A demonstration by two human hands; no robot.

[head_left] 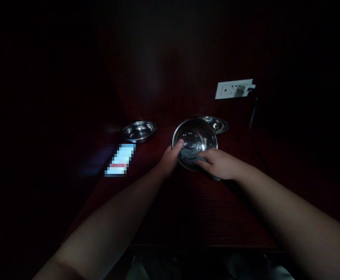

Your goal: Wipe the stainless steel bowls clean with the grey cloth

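Observation:
A shiny metal bowl is tilted with its inside facing me. My left hand grips its left rim, the thumb over the edge and the other fingers hidden behind. My right hand is closed on a grey-green cloth, which presses against the lower inside of the bowl. A corner of the cloth hangs below the right hand. Behind the bowl, partly covered by it, lies a round metal lid or dish; which of the two I cannot tell.
Another metal bowl stands upright at the left on the dark red table. A lit, pixelated phone-like screen lies in front of it. On the back wall is a white socket plate with a plug and a dark cable hanging down.

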